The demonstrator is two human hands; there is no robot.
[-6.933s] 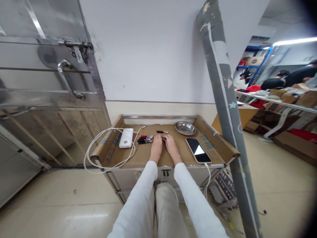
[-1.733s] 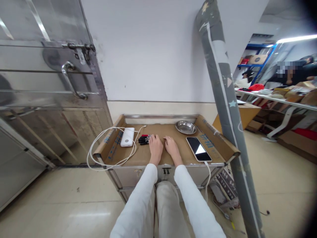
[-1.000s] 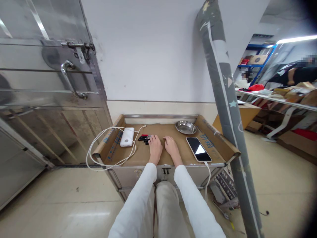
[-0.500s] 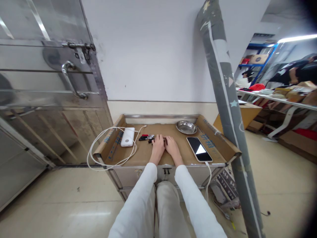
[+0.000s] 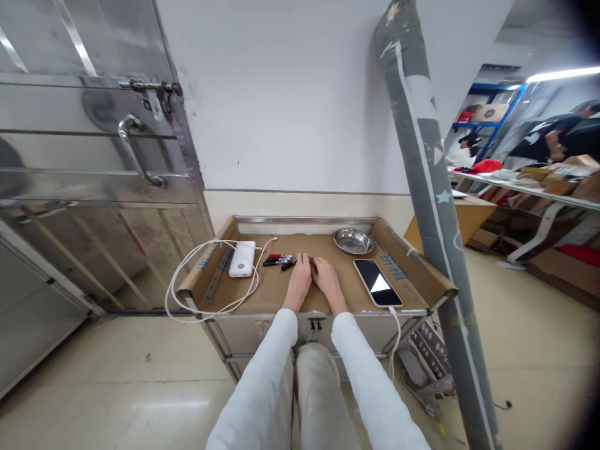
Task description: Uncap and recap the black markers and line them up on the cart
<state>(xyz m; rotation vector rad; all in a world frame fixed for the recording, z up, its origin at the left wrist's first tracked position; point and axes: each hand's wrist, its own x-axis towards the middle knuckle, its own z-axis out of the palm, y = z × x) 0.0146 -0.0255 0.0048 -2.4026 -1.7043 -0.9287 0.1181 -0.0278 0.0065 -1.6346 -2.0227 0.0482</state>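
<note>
My left hand [image 5: 300, 276] and my right hand [image 5: 325, 279] rest side by side on the brown cardboard lining of a steel cart [image 5: 262, 294], fingertips meeting. Both have their fingers curled round a black marker [image 5: 288, 265]. Its end sticks out to the left of my left hand, and a dark bit shows between the hands. Just left of that lie a few more markers [image 5: 277, 259], red-capped and black, in a short row.
A white power bank [image 5: 242, 259] with a looped white cable [image 5: 185, 290] lies at the cart's left. A metal bowl [image 5: 353, 240] and a plugged-in phone [image 5: 377, 282] are at the right. A grey rolled mat [image 5: 422, 162] leans beside the cart, a steel door [image 5: 94, 156] stands left, and people work at the far right.
My left hand went left to the row of markers, closed on a black one and came back right to meet my right hand. The right hand barely moved.
</note>
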